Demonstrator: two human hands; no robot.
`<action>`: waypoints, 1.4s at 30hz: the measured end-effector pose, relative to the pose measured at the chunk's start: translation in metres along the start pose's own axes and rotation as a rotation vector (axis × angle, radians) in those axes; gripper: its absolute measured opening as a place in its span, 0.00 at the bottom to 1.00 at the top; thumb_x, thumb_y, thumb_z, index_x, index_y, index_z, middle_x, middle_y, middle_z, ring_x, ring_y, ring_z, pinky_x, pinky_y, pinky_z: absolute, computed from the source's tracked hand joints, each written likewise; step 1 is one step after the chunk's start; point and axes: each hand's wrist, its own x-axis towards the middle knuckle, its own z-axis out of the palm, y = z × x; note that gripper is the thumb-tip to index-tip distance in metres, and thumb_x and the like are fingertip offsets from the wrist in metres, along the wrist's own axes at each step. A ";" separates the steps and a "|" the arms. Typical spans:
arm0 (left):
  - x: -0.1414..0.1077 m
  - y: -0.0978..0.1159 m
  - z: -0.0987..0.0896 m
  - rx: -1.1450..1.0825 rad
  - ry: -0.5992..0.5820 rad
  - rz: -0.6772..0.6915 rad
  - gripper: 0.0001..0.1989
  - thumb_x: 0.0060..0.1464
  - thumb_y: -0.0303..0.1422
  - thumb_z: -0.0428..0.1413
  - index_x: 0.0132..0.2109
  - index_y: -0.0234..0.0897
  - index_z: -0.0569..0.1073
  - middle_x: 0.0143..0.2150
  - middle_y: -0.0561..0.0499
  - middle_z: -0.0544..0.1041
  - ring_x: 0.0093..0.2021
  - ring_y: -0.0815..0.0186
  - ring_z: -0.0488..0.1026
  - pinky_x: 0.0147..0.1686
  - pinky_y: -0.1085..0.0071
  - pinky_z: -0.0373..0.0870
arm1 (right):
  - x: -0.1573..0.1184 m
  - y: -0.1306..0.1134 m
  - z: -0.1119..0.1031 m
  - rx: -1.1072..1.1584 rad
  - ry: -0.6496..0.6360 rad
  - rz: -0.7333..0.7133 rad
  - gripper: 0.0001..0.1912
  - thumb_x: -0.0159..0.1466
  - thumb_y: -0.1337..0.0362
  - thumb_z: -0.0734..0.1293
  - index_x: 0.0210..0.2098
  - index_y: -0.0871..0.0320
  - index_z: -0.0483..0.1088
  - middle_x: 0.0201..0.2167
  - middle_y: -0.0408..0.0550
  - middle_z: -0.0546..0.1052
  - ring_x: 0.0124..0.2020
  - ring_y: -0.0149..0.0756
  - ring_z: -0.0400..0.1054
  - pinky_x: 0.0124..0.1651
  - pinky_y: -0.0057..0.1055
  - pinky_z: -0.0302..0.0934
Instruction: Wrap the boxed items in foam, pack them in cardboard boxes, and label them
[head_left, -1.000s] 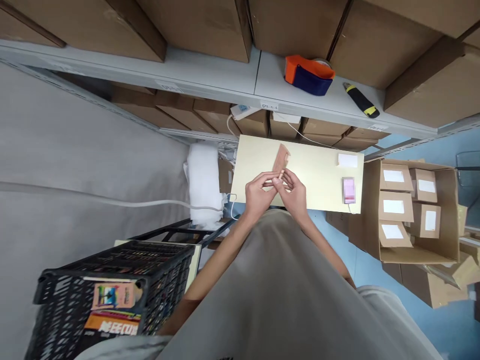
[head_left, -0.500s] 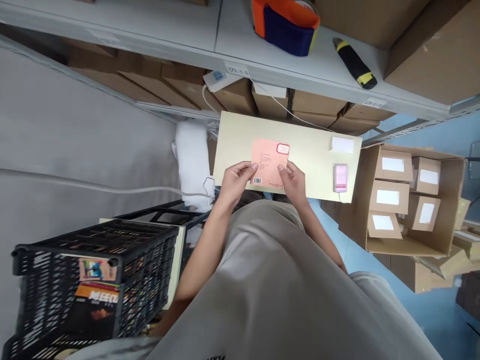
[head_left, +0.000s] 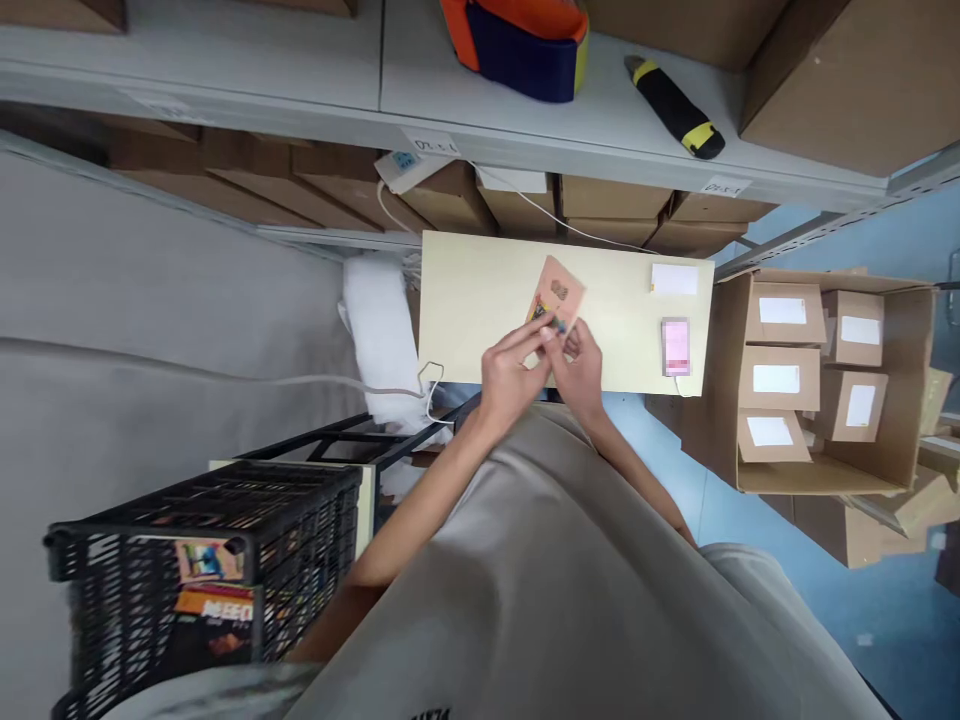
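Note:
A thin pink printed square [head_left: 564,283] is tilted over the cream table, showing a face with a dark motif and a colourful picture. Whether it is a booklet or a disc sleeve I cannot tell. My right hand [head_left: 581,370] is closed on its lower right corner. My left hand [head_left: 511,372] reaches across its lower edge, fingers pressed together against it and the fingertips meeting my right thumb. The hands hide the lower part of the square.
On the cream table [head_left: 472,330] lie a phone [head_left: 676,347] and a white label stack [head_left: 673,279]. A carton [head_left: 724,400] of smaller boxes stands right. A black crate [head_left: 300,520] is lower left. Above, the shelf [head_left: 315,95] carries a cutter [head_left: 675,108] and tape dispenser [head_left: 525,50].
The pink square has been turned from its barcode side to its picture side and rotated. My hands have moved from its two sides to close together at its lower edge.

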 end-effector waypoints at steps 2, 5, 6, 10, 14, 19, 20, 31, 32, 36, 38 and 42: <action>0.001 0.000 0.000 0.039 -0.050 0.077 0.10 0.70 0.42 0.66 0.48 0.44 0.90 0.60 0.45 0.88 0.59 0.55 0.86 0.63 0.55 0.84 | 0.008 -0.001 -0.006 0.035 0.023 0.018 0.34 0.71 0.30 0.70 0.57 0.53 0.77 0.50 0.51 0.88 0.53 0.45 0.83 0.54 0.39 0.82; 0.013 -0.011 -0.016 0.014 0.032 -0.011 0.15 0.69 0.43 0.66 0.56 0.43 0.87 0.60 0.42 0.87 0.57 0.56 0.85 0.54 0.60 0.86 | 0.020 -0.008 -0.018 0.068 -0.029 0.006 0.34 0.69 0.30 0.72 0.55 0.53 0.78 0.48 0.51 0.88 0.50 0.47 0.84 0.50 0.40 0.83; 0.018 -0.016 -0.025 -0.014 0.074 -0.077 0.18 0.68 0.45 0.67 0.58 0.42 0.86 0.61 0.41 0.87 0.55 0.57 0.85 0.49 0.62 0.86 | 0.023 -0.011 -0.020 0.071 -0.057 -0.003 0.33 0.69 0.31 0.73 0.54 0.53 0.79 0.48 0.51 0.88 0.50 0.47 0.84 0.50 0.40 0.83; 0.036 -0.038 -0.055 -0.245 0.032 -0.308 0.29 0.56 0.55 0.74 0.54 0.38 0.86 0.54 0.39 0.88 0.48 0.57 0.85 0.46 0.63 0.84 | 0.026 -0.018 -0.015 0.070 -0.141 0.000 0.32 0.69 0.33 0.74 0.55 0.53 0.80 0.48 0.51 0.89 0.48 0.46 0.84 0.49 0.40 0.83; 0.038 -0.051 -0.070 -0.414 -0.006 -0.394 0.31 0.43 0.56 0.79 0.45 0.37 0.86 0.43 0.43 0.89 0.43 0.58 0.85 0.47 0.61 0.85 | 0.025 -0.010 -0.001 0.059 -0.171 0.035 0.32 0.70 0.34 0.74 0.58 0.53 0.80 0.51 0.53 0.89 0.49 0.47 0.85 0.53 0.43 0.83; 0.033 -0.055 -0.087 -0.377 0.137 -0.371 0.29 0.44 0.53 0.79 0.45 0.36 0.86 0.41 0.44 0.88 0.39 0.61 0.85 0.44 0.64 0.86 | 0.020 0.000 0.009 -0.044 0.038 -0.028 0.34 0.70 0.36 0.75 0.64 0.53 0.76 0.67 0.60 0.82 0.64 0.51 0.81 0.71 0.51 0.74; 0.031 -0.054 -0.090 -0.345 0.173 -0.349 0.28 0.46 0.53 0.79 0.45 0.36 0.86 0.41 0.44 0.88 0.39 0.61 0.85 0.43 0.65 0.86 | 0.017 0.000 0.014 -0.056 0.054 -0.035 0.35 0.70 0.36 0.74 0.65 0.53 0.75 0.69 0.61 0.80 0.67 0.51 0.80 0.74 0.52 0.71; -0.006 -0.029 -0.107 0.023 0.068 0.114 0.14 0.68 0.38 0.66 0.58 0.43 0.85 0.55 0.43 0.88 0.55 0.56 0.86 0.60 0.58 0.83 | -0.018 -0.018 0.091 -0.054 -0.127 -0.001 0.35 0.71 0.31 0.71 0.58 0.54 0.79 0.51 0.55 0.89 0.57 0.49 0.84 0.58 0.43 0.81; -0.005 -0.033 -0.114 0.024 0.069 0.098 0.17 0.67 0.38 0.67 0.60 0.42 0.84 0.58 0.42 0.87 0.57 0.56 0.84 0.58 0.59 0.83 | -0.017 -0.020 0.089 -0.068 -0.126 -0.003 0.35 0.71 0.30 0.71 0.58 0.54 0.80 0.49 0.54 0.89 0.55 0.49 0.84 0.56 0.42 0.82; 0.006 -0.062 -0.144 -0.112 0.048 -0.117 0.28 0.63 0.49 0.69 0.64 0.40 0.82 0.65 0.39 0.83 0.58 0.54 0.82 0.50 0.61 0.84 | -0.012 -0.029 0.076 -0.123 -0.197 -0.018 0.33 0.72 0.32 0.71 0.58 0.53 0.81 0.52 0.53 0.89 0.55 0.48 0.84 0.53 0.41 0.81; 0.010 -0.075 -0.154 -0.263 -0.056 -0.210 0.29 0.62 0.54 0.69 0.60 0.38 0.83 0.59 0.39 0.86 0.51 0.55 0.84 0.47 0.61 0.83 | -0.010 -0.032 0.073 -0.152 -0.263 -0.030 0.33 0.73 0.33 0.70 0.58 0.53 0.81 0.54 0.53 0.89 0.55 0.49 0.84 0.54 0.42 0.81; 0.012 -0.079 -0.167 -0.332 -0.115 -0.194 0.21 0.59 0.51 0.72 0.47 0.39 0.85 0.49 0.44 0.88 0.46 0.57 0.84 0.52 0.58 0.83 | -0.007 -0.036 0.073 -0.215 -0.291 -0.097 0.28 0.75 0.36 0.71 0.57 0.51 0.84 0.55 0.52 0.89 0.59 0.50 0.83 0.65 0.48 0.78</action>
